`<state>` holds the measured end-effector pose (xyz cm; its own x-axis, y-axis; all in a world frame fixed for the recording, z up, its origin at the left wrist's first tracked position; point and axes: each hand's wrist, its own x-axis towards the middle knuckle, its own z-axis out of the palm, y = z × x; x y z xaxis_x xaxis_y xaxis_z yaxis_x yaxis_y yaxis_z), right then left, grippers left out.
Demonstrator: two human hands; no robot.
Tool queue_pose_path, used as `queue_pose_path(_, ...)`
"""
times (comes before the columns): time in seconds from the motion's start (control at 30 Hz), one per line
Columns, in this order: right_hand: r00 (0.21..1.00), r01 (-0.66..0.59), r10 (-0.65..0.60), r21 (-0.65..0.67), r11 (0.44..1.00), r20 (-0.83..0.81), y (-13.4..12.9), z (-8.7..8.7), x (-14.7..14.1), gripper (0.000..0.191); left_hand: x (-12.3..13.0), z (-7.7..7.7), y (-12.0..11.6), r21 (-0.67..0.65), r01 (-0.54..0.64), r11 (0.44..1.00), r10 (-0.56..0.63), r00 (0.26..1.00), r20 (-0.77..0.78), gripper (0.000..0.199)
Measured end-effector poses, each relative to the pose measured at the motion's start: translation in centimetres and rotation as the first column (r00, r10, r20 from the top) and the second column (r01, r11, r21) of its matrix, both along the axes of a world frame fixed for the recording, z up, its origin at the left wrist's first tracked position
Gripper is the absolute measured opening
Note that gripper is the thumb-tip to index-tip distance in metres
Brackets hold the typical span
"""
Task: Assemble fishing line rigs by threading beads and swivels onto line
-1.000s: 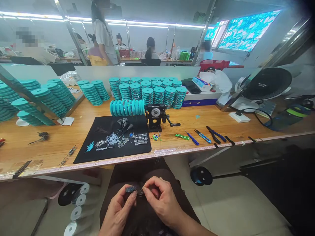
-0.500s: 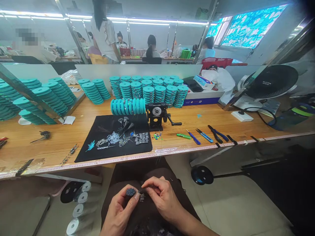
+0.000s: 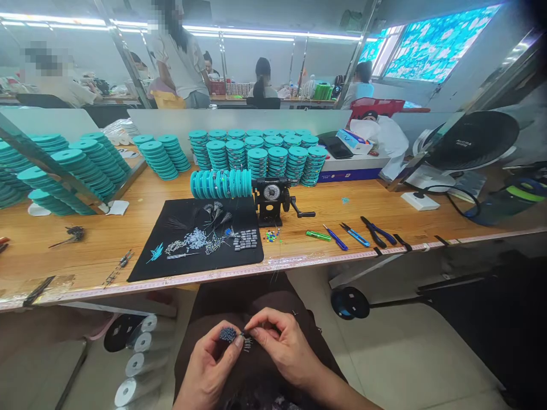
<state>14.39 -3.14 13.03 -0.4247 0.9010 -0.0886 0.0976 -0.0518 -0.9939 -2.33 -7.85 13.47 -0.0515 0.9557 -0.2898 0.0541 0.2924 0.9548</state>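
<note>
Pinching a dark bristly bundle (image 3: 228, 334) in the left hand (image 3: 209, 364), while the right hand (image 3: 284, 347) closes on small metal pieces (image 3: 247, 343); a distant red crate's (image 3: 376, 107) contents are unclear.

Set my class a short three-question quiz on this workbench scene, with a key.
1. Which holds the dark blue bunch: the left hand or the right hand?
2. True or false: the row of teal spools sits to the left of the hand-crank winder.
3. Fill in the blank: the pliers on the bench have ____ handles.

Key: 1 left hand; 2 true; 3 blue.
</note>
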Motion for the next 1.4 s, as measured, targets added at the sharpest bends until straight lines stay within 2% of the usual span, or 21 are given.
queue_pose_path(0.17,0.984,0.027,-0.048,0.124,0.992,0.170,0.0,-0.2,0.2,0.013,0.2,0.1,0.0,0.025,-0.057,0.998,0.057,0.998,-0.018,0.029)
queue_pose_path(0.37,0.999,0.007,-0.008,0.013,1.000,0.031,-0.2,-0.2,0.1,0.017,0.0,0.0,0.2,-0.004,0.003,1.000,-0.003,1.000,0.005,0.030)
queue_pose_path(0.47,0.998,-0.019,0.017,-0.029,0.999,-0.061,-0.2,-0.2,-0.1,0.020,0.2,-0.7,-0.1,-0.075,-0.029,0.997,0.042,0.981,0.187,0.029)
queue_pose_path(0.53,0.994,-0.043,0.036,-0.063,0.997,-0.101,-0.1,-0.2,-0.1,0.022,0.5,-1.3,-0.3,-0.142,-0.030,0.989,0.081,0.925,0.371,0.027)
queue_pose_path(0.63,0.991,-0.084,0.072,-0.107,0.991,-0.109,0.2,-0.2,0.0,0.024,0.8,-2.5,-0.5,-0.224,0.018,0.975,0.124,0.786,0.605,0.029)
queue_pose_path(0.73,0.981,-0.168,0.147,-0.183,0.969,-0.124,0.4,-0.1,0.1,0.027,1.0,-3.2,-0.4,-0.261,0.094,0.961,0.125,0.694,0.709,0.031)
queue_pose_path(0.8,0.966,-0.204,0.148,-0.275,0.940,-0.210,0.5,-0.1,0.0,0.029,1.0,-3.3,-0.3,-0.262,0.125,0.957,0.104,0.696,0.710,0.031)
queue_pose_path(0.87,0.950,-0.185,0.072,-0.362,0.914,-0.305,0.4,-0.3,-0.2,0.032,1.0,-2.9,-0.1,-0.223,0.121,0.967,0.053,0.763,0.645,0.029)
queue_pose_path(0.93,0.952,-0.110,-0.014,-0.383,0.917,-0.306,0.4,-0.6,-0.4,0.033,1.0,-2.3,0.1,-0.128,0.119,0.985,-0.043,0.874,0.485,0.031)
queue_pose_path(1.0,0.976,-0.026,-0.045,-0.322,0.946,-0.214,0.3,-1.0,-0.5,0.034,1.1,-1.7,0.2,-0.041,0.140,0.989,-0.124,0.955,0.270,0.049)
queue_pose_path(1.07,0.993,0.027,-0.052,-0.226,0.974,-0.106,0.2,-1.3,-0.5,0.033,1.1,-1.2,0.3,-0.003,0.110,0.994,-0.109,0.991,0.083,0.053)
queue_pose_path(1.17,0.997,0.074,-0.074,-0.102,0.992,0.005,-0.2,-1.4,-0.5,0.026,1.2,-0.8,0.1,0.063,0.017,0.998,-0.008,0.990,-0.140,0.023)
queue_pose_path(1.2,0.996,0.089,-0.087,-0.072,0.993,0.028,-0.4,-1.3,-0.5,0.024,1.1,-0.8,0.1,0.089,0.015,0.996,0.004,0.977,-0.213,0.019)
queue_pose_path(1.3,0.992,0.107,-0.106,-0.006,0.994,0.073,-0.8,-1.1,-0.6,0.021,0.9,-1.0,0.0,0.146,0.027,0.989,0.033,0.920,-0.391,0.019)
queue_pose_path(1.4,0.992,0.086,-0.087,0.013,0.996,0.090,-0.9,-0.8,-0.9,0.019,0.7,-1.3,0.0,0.178,0.015,0.984,0.060,0.912,-0.407,0.019)
